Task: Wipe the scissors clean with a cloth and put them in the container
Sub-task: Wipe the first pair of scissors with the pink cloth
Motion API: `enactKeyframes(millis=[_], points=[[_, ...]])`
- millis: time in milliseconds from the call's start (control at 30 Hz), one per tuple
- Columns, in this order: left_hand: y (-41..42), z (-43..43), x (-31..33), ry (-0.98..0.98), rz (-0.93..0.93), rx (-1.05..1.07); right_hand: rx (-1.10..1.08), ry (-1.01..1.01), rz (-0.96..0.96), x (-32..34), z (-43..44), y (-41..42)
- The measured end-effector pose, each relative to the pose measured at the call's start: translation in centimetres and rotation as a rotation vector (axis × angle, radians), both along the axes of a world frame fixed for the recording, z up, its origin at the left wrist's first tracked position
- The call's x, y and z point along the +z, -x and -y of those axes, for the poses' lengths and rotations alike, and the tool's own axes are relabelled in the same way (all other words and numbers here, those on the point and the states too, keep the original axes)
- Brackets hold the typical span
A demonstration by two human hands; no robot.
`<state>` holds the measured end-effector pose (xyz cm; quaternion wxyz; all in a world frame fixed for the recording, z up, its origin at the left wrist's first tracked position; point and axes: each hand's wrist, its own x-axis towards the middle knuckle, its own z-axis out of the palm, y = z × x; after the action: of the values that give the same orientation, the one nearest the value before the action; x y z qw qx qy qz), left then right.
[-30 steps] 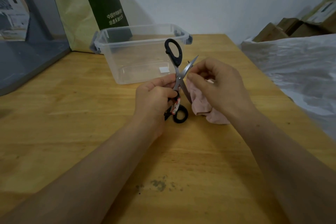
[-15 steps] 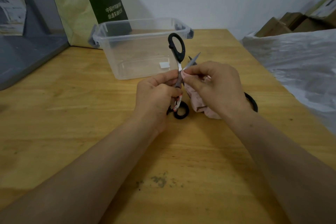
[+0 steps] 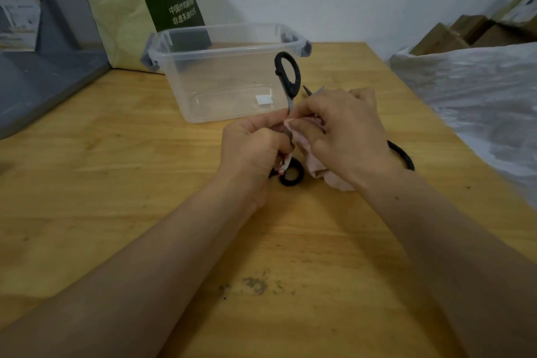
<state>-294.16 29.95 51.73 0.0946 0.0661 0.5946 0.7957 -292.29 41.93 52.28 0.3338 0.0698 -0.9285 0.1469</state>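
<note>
The black-handled steel scissors [image 3: 287, 75] stand splayed open between the hands, one handle pointing to 12 o'clock. The left hand [image 3: 252, 148] grips them near the pivot and the right hand [image 3: 345, 136] pinches a pink cloth [image 3: 316, 166] round a blade. Just beyond at 11 o'clock, the clear plastic container [image 3: 226, 30] looks empty

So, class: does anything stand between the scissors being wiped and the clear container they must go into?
Nothing visible does. The container sits lidless on the table just beyond the scissors, which the left hand holds while the right hand presses the cloth on them.
</note>
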Motion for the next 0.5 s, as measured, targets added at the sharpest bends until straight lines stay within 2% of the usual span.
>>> enactKeyframes(millis=[67,200,367,500], points=[[-0.02,-0.18,0.0,0.009,-0.002,0.005,-0.022,0.025,-0.03,0.1,-0.21,-0.05],[0.08,0.08,0.05,-0.008,0.033,0.029,0.105,-0.018,0.079,-0.18,0.17,0.07],[0.13,-0.07,0.04,-0.018,0.019,0.017,0.012,0.036,-0.051,-0.22,-0.2,0.02],[0.02,0.26,0.25,0.021,0.015,0.03,0.14,0.013,0.01,-0.42,0.21,0.08]])
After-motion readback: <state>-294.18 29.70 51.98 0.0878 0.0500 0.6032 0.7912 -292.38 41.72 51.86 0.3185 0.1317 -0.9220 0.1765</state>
